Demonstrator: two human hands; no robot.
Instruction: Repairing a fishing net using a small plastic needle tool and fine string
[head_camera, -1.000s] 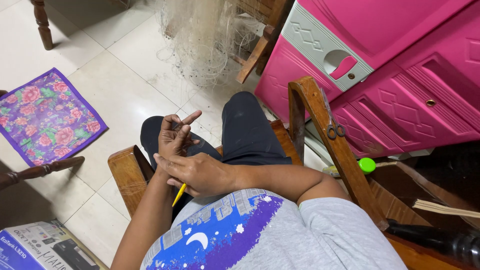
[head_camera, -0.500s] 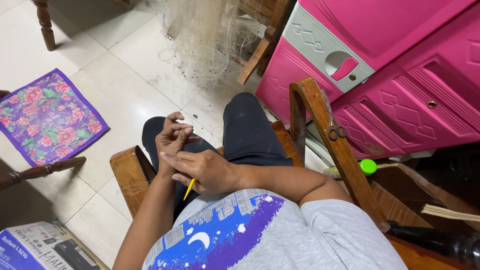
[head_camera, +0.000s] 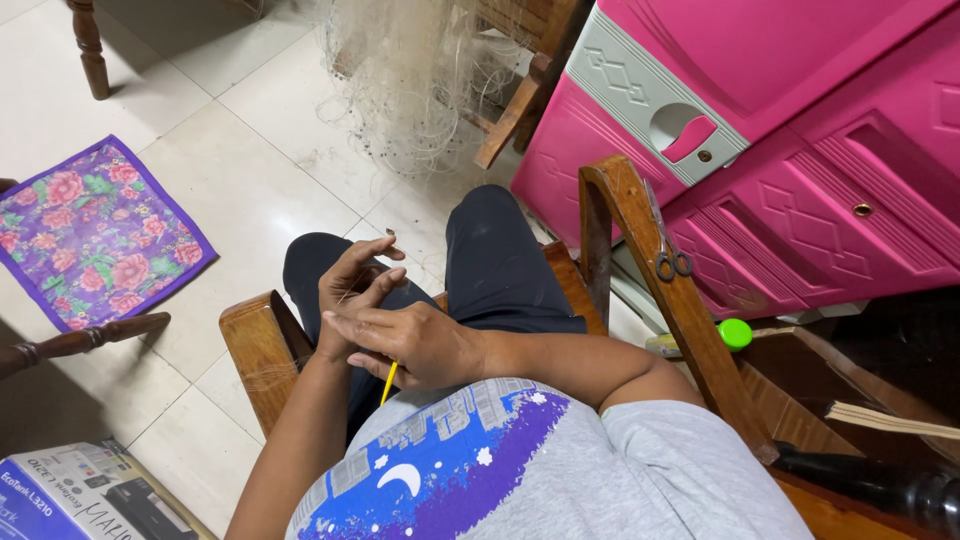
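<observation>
2 bare hands meet over the lap of a person seated in a wooden chair (head_camera: 255, 340), seen from the single head view. The left hand (head_camera: 352, 290) has curled in since 1 second ago, when its fingers stood higher and wider; now thumb and forefinger pinch together, apparently on a fine strand, though the thread is too thin to confirm. The right hand (head_camera: 420, 342) is closed around a yellow needle (head_camera: 388, 380), whose tip pokes out below the palm, lower than 0.5 seconds ago. The shift suggests a knot being drawn tight. Pale netting (head_camera: 420, 80) hangs in a heap ahead of the knees. Scissors (head_camera: 668, 250) hang on the chair's arm beside a pink cabinet (head_camera: 800, 170); a floral mat (head_camera: 95, 235) lies on the tiled floor (head_camera: 260, 170).
</observation>
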